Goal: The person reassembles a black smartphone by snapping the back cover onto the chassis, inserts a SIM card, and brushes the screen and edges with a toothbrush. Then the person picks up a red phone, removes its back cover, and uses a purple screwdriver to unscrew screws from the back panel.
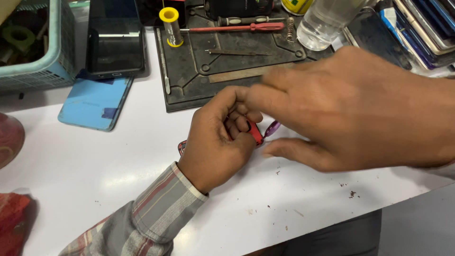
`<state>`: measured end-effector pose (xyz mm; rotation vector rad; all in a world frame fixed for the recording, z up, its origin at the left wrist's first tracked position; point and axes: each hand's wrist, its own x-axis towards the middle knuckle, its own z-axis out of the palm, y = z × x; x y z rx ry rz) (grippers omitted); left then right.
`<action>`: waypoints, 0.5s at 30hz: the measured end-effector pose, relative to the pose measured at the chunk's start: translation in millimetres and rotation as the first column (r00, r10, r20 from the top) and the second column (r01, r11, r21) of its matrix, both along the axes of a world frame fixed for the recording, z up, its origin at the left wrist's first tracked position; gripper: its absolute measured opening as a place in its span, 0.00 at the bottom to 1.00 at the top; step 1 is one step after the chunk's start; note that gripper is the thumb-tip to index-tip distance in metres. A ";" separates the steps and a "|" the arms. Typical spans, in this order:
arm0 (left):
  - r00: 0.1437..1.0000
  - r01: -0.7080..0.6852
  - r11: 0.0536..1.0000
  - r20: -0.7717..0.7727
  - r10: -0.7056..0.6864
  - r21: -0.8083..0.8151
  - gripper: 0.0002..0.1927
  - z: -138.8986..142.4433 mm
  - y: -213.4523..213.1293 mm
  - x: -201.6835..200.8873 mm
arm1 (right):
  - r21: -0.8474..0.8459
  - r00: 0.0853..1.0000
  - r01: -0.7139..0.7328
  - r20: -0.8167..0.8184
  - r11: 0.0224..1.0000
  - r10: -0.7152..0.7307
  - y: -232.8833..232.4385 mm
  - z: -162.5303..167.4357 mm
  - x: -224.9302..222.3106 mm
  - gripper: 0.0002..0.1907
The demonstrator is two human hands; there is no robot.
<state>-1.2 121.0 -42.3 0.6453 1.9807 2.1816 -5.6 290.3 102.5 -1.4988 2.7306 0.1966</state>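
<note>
Hands: left (pixel 220 142) grips red device (pixel 256 133) | right (pixel 350 109) open, blurred, hiding it | work mat (pixel 189 85) behind

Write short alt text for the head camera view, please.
A person's left hand grips a small red object on a white table, while the right hand hovers blurred beside it. Behind lie a dark work mat, screwdrivers and phones.
</note>
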 end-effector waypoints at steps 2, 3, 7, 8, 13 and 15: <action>1.000 -0.005 1.000 0.012 0.005 -0.018 0.24 1.1 -0.2 0.3 | 0.343 0.974 0.212 0.001 0.915 -0.226 -4.3 2.0 -0.4 0.22; 1.000 0.002 1.000 0.014 -0.002 -0.009 0.24 1.6 0.0 0.4 | 0.564 0.938 0.294 -0.015 0.772 -0.346 -5.3 3.0 -0.7 0.18; 1.000 0.019 1.000 0.022 -0.019 0.009 0.23 2.9 -2.1 0.8 | -0.189 0.996 -0.051 0.056 0.981 0.063 0.0 1.3 0.6 0.17; 0.999 0.022 1.000 0.027 -0.022 0.009 0.23 2.8 -2.3 0.9 | -0.217 0.990 -0.039 0.124 0.975 0.067 3.4 -0.8 -0.3 0.16; 0.999 0.022 0.999 0.024 -0.023 0.041 0.21 2.2 -1.4 1.3 | -0.473 0.909 -0.041 0.349 0.880 0.230 22.5 -19.8 -9.9 0.15; 1.000 0.022 0.999 0.006 -0.022 0.046 0.21 2.5 -0.8 1.7 | -0.548 0.861 0.097 0.466 0.831 0.207 26.8 -32.1 -14.1 0.13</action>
